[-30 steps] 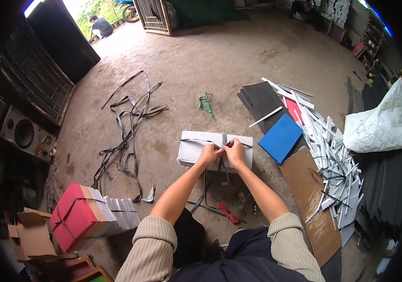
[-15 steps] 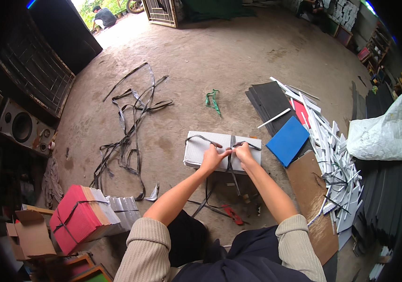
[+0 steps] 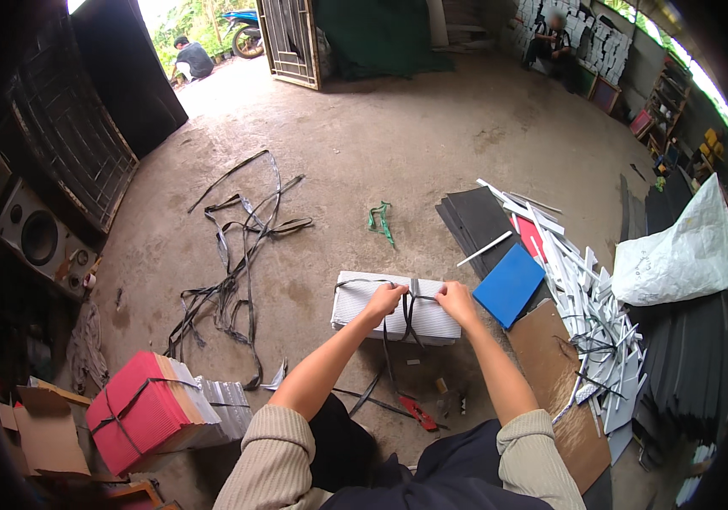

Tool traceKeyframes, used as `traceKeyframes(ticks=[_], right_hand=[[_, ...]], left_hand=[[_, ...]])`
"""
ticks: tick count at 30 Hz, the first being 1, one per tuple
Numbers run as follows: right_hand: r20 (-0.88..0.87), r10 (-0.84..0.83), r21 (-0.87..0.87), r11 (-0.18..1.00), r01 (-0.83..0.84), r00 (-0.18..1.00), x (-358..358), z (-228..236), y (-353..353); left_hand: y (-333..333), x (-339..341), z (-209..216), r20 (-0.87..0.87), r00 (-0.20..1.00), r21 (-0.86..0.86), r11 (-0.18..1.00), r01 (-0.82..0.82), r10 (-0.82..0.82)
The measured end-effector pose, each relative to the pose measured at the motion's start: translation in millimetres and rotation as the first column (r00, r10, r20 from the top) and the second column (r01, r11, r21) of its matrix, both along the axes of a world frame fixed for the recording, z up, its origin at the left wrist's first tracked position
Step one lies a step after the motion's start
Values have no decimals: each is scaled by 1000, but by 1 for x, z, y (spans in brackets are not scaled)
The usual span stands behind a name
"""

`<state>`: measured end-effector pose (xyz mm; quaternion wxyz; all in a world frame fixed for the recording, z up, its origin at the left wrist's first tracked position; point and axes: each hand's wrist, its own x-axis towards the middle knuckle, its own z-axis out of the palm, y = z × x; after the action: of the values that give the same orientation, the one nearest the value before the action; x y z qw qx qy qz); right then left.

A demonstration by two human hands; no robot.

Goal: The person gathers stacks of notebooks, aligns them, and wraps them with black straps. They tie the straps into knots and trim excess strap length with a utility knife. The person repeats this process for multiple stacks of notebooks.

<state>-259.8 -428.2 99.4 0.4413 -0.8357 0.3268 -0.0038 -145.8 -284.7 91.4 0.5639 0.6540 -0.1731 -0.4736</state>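
Observation:
On the floor in front of me lies a stack of white ribbed sheets [image 3: 354, 308], with black strapping [image 3: 407, 327] running along and across its top. My left hand [image 3: 386, 300] is closed on a strand near the middle of the stack. My right hand [image 3: 456, 299] pinches another strand by the right end. The strands cross between my hands, but whether they form a knot I cannot tell. Loose ends hang over the stack's near side. Close to my knees lie a red tool [image 3: 418, 413] and more black strap.
At left are tangled black straps [image 3: 241, 255], a strapped red-topped stack [image 3: 130, 408] and a cardboard box [image 3: 54, 429]. To the right lie a blue panel [image 3: 509, 286], white strips [image 3: 589, 306] and a white sack [image 3: 679, 255]. Two people sit or crouch far off.
My hands have moved apart, drawing the strands sideways over the stack. The view has tilted up, showing more of the far wall and doorway.

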Motion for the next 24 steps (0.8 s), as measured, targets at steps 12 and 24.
traceKeyframes(ticks=[12, 24], right_hand=[[388, 172, -139, 982, -127, 905, 24, -2, 23], [222, 150, -621, 784, 21, 963, -22, 30, -24]], left_hand=[[-2, 6, -2, 515, 841, 67, 971, -230, 164], [-8, -36, 38, 749, 647, 287, 951, -119, -145]])
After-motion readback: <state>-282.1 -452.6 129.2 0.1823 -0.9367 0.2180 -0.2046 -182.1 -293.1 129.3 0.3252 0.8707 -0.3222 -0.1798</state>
